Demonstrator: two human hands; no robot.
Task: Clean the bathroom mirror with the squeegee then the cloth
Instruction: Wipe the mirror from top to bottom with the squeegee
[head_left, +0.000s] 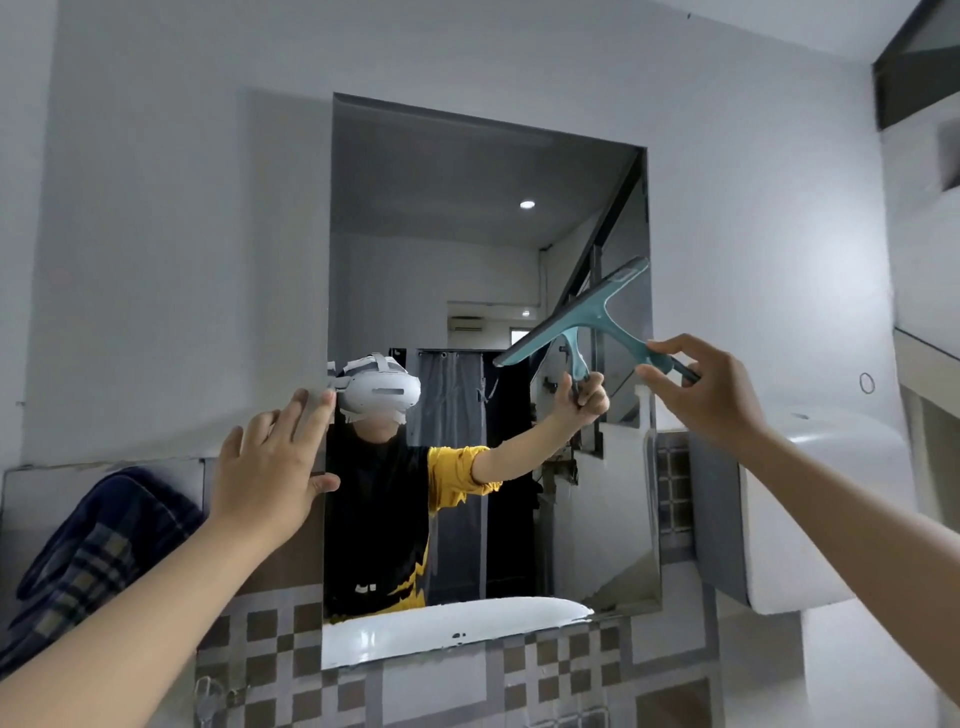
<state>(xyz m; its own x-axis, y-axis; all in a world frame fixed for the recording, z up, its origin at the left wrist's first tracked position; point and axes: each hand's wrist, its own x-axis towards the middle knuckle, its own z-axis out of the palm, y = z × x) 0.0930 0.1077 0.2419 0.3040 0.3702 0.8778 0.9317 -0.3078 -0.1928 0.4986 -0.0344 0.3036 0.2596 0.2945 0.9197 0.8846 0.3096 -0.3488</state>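
Squeegee (576, 317), pinched by right hand (701, 395), should press its blade flat on mirror (467, 234) while open left hand (270, 467) steadies the edge.

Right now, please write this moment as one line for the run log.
stage: squeegee pass | right hand: holds teal plastic squeegee on mirror | left hand: open at mirror edge | blue checked cloth: unused

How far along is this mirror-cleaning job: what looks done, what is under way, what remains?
Done: nothing the picture proves. Under way: the right hand holds the teal squeegee on the mirror; the left hand rests flat at its left edge. Remaining: the cloth hangs unused at left.
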